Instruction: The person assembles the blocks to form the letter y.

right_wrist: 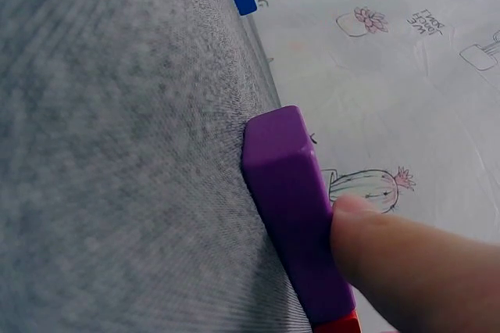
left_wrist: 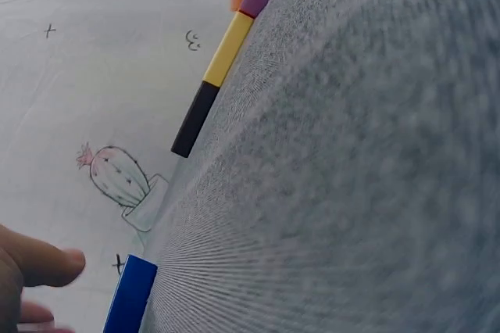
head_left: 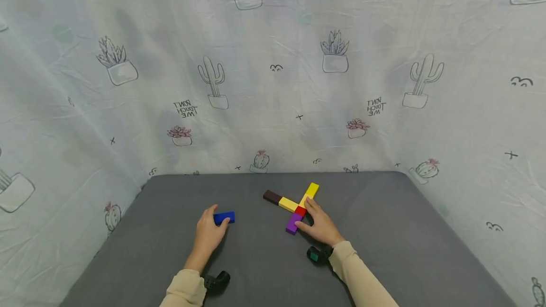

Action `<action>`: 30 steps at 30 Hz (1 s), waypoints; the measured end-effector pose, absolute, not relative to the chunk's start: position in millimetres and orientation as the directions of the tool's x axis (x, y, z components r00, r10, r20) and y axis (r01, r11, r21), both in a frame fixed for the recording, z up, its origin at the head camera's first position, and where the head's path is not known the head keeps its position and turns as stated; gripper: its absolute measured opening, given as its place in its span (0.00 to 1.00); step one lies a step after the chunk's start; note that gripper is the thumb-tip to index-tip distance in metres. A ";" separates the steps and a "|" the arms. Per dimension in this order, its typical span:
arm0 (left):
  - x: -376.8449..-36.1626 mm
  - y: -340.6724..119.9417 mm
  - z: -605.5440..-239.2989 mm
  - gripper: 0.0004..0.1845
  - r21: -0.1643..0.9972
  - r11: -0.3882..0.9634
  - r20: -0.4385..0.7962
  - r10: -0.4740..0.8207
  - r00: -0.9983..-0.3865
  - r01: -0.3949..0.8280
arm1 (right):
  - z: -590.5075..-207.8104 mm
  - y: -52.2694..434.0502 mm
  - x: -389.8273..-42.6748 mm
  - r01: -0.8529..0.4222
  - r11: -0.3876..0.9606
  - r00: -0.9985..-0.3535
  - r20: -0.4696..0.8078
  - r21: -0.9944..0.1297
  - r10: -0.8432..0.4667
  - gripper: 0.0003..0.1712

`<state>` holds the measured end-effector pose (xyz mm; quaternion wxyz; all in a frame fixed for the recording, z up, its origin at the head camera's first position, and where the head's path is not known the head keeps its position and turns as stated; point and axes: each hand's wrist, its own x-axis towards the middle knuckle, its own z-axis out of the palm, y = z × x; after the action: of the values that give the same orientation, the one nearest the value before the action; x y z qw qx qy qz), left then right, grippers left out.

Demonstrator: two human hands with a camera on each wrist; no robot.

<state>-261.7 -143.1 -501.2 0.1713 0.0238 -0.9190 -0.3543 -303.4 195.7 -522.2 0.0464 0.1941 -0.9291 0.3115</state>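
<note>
On the grey table, a blue block point(head_left: 224, 217) lies beside my left hand point(head_left: 210, 233). The left thumb and fingers hover around this block; in the left wrist view a gap shows between the thumb point(left_wrist: 58, 264) and the blue block point(left_wrist: 131, 294). My right hand point(head_left: 321, 225) rests over a branching row of blocks. Its thumb point(right_wrist: 367, 231) touches the purple block point(right_wrist: 293, 216), and its fingertips lie at the yellow block point(head_left: 312, 190). A red block point(head_left: 300, 211) sits at the junction, joined by a pale yellow block point(head_left: 288, 204) and a dark brown block point(head_left: 272, 197).
A pale curtain point(head_left: 277, 89) printed with potted cacti hangs behind and beside the grey table point(head_left: 256, 259). Each wrist wears a black device, one at the left wrist point(head_left: 217, 282) and one with a green patch at the right wrist point(head_left: 316, 255).
</note>
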 end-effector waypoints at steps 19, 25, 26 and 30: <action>-269.6 -128.9 -516.1 0.40 0.576 0.817 0.277 -0.225 -0.934 -0.026 | -516.3 195.6 -301.9 -0.381 0.727 -0.923 0.196 -0.571 -0.330 0.48; -269.5 -128.4 -519.4 0.40 0.592 0.806 0.295 -0.241 -0.925 -0.021 | -518.0 195.4 -302.6 -0.384 0.728 -0.922 0.197 -0.568 -0.333 0.48; -269.4 -128.4 -519.7 0.40 0.594 0.804 0.297 -0.242 -0.924 -0.020 | -518.3 195.4 -302.6 -0.386 0.727 -0.921 0.199 -0.568 -0.334 0.48; -269.1 -128.2 -520.3 0.38 0.608 0.793 0.294 -0.249 -0.923 -0.020 | -519.5 195.9 -302.8 -0.389 0.727 -0.920 0.201 -0.566 -0.337 0.48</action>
<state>-269.1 -128.2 -520.3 0.1823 0.0723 -0.9292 -0.3132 -302.8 195.9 -519.5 0.0421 0.1955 -0.9282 0.3137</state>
